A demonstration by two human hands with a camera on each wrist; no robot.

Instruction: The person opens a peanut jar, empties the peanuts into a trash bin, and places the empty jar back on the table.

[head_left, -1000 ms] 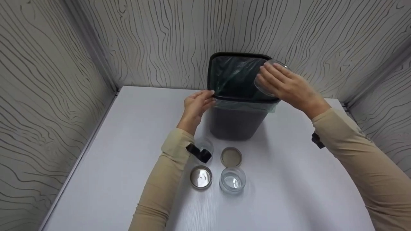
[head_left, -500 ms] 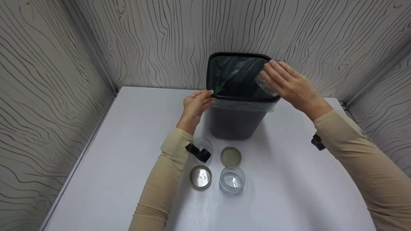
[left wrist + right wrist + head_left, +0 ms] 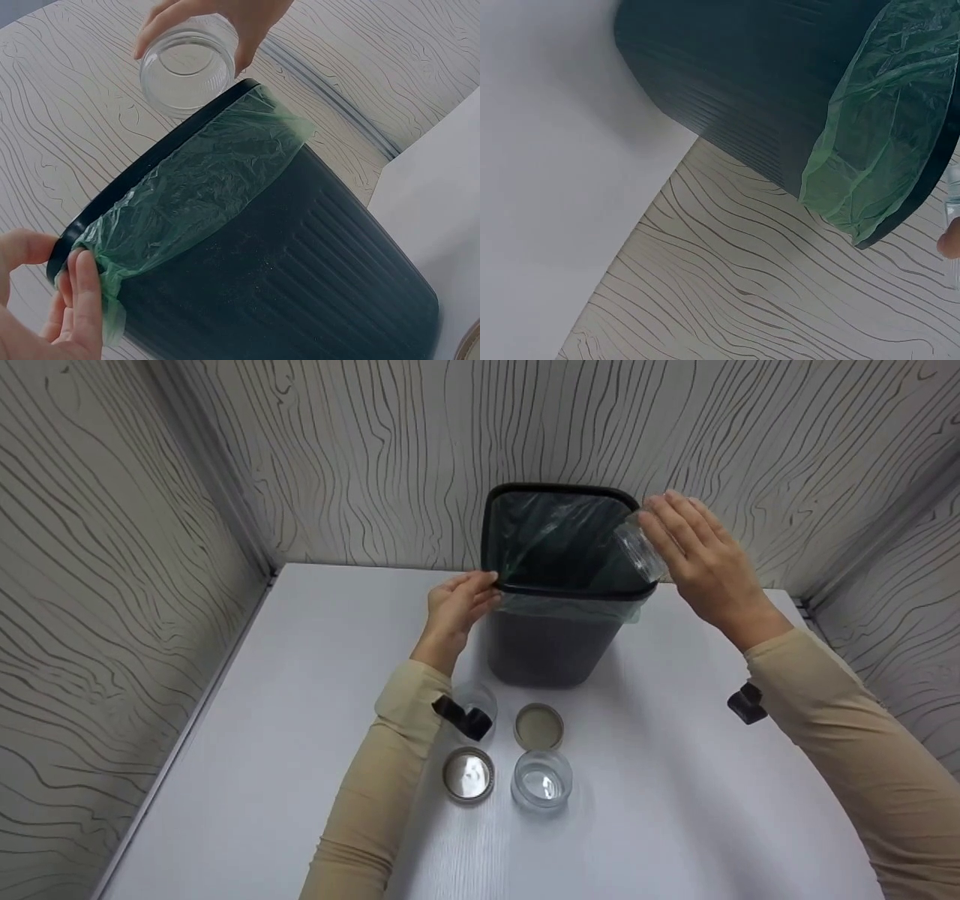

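A dark waste bin (image 3: 551, 649) stands on the white table, with a thin green bag (image 3: 202, 187) folded over its black rim. My left hand (image 3: 459, 607) pinches the rim and the bag at the bin's near left corner, thumb on one side and fingers on the other. With my right hand (image 3: 709, 562) I grip a clear glass jar (image 3: 640, 553) by its side. The jar is tilted over the bin's right rim, its mouth toward the bin. No contents show inside the glass (image 3: 187, 75) in the left wrist view. Only a fingertip (image 3: 951, 241) of the right hand shows in the right wrist view.
An open glass jar (image 3: 543, 784) stands on the table in front of the bin. Two round metal lids lie near it, one silvery (image 3: 468, 775), one duller (image 3: 539, 727). Another jar (image 3: 480, 697) is partly hidden by the left wrist. A wood-patterned wall (image 3: 360, 457) rises behind.
My right hand has drawn right, away from the bin's opening, and turned the jar so that more of its side shows. The left hand stays on the rim.
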